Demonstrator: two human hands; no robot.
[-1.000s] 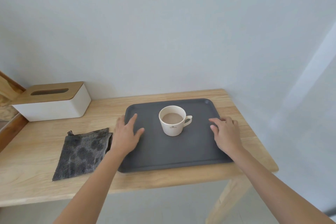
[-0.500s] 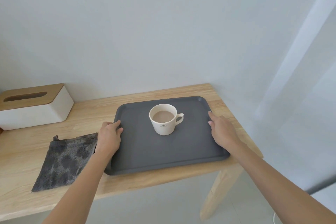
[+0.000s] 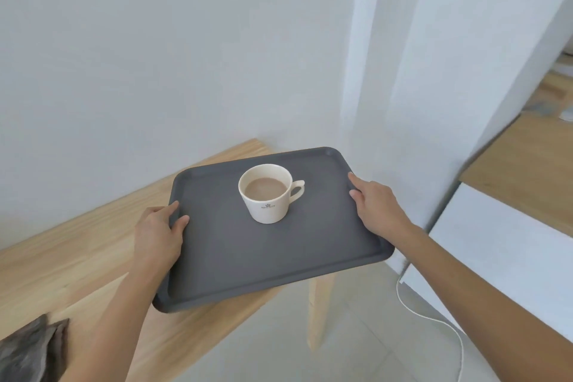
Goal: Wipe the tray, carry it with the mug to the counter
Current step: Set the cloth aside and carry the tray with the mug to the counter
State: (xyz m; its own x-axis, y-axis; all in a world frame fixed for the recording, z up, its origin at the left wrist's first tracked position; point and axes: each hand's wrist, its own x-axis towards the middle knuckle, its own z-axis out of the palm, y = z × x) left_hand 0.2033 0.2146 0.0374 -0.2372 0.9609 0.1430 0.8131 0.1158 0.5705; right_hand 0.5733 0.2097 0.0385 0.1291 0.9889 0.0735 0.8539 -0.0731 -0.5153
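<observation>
Our left hand [image 3: 158,234] and right hand [image 3: 376,209] clasp opposite rims of the grey tray [image 3: 248,260]. Between our fingers [image 3: 356,183] stands the upright mug [image 3: 268,192] of milky drink.

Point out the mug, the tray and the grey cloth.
mug [image 3: 267,200], head view: on its front wall.
tray [image 3: 279,260], head view: on its bare floor.
grey cloth [image 3: 29,350], head view: on its folded middle, bottom left.

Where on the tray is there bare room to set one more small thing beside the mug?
The tray is bare in the wide near stretch between the mug and the near rim, and in a strip left of the mug toward the left hand. It is tighter on the right, between the mug's handle and the right hand.
</observation>
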